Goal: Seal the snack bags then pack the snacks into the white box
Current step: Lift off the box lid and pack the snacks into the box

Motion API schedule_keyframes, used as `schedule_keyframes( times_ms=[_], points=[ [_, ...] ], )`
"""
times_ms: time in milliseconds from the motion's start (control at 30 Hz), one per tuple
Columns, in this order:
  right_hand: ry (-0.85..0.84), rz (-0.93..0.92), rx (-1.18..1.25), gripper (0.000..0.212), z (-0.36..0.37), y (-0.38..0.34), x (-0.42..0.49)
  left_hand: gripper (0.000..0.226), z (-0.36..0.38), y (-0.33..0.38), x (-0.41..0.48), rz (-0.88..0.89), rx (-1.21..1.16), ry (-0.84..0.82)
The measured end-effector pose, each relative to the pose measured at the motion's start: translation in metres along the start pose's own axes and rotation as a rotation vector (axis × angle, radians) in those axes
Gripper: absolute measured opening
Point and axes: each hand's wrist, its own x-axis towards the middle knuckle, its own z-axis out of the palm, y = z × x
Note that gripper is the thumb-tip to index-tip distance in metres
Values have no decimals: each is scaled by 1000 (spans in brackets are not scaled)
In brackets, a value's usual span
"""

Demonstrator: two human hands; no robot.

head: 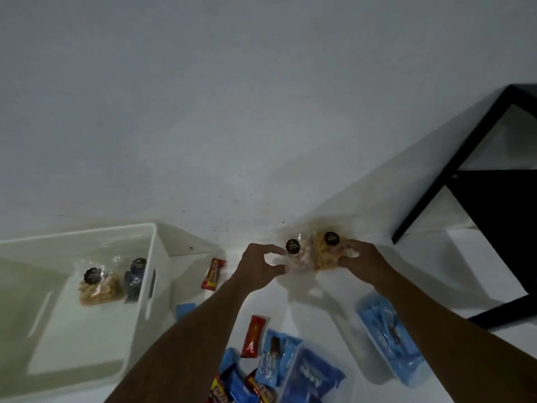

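My left hand [258, 261] pinches the pale snack bag [299, 258] and my right hand [363, 260] curls round the yellow snack bag [324, 253] touching it, but blur hides whether the tops are sealed. The wrapper pile [279, 370] is cut off at the bottom edge. Bare white surface [290, 303] lies between the bags and the white box [158, 257], which holds a tan bag [98, 287] and a dark bag [134, 279].

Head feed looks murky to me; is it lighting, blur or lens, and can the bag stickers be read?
Head view: dim, grey-tinted light; soft shadows beside the white plastic box; wide-angle stretching toward the edges; mild blur, so the round black stickers on the two clear snack bags are unreadable.
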Motion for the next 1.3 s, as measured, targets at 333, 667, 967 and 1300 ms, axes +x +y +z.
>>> schedule_keyframes(
  times_ms=[333,667,967,1300],
  points=[
    [-135,43,219,23,7,50,93,29,66,-29,71,-153,-249,78],
    [-98,-10,224,13,3,13,41,37,32,-24,35,-93,-390,74],
    [-119,-220,223,14,57,-115,-49,37,-128,-7,-56,77,-180,179],
    [-238,-330,220,15,234,-251,-127,35,-318,-85,-174,-17,-102,350]
  ],
)
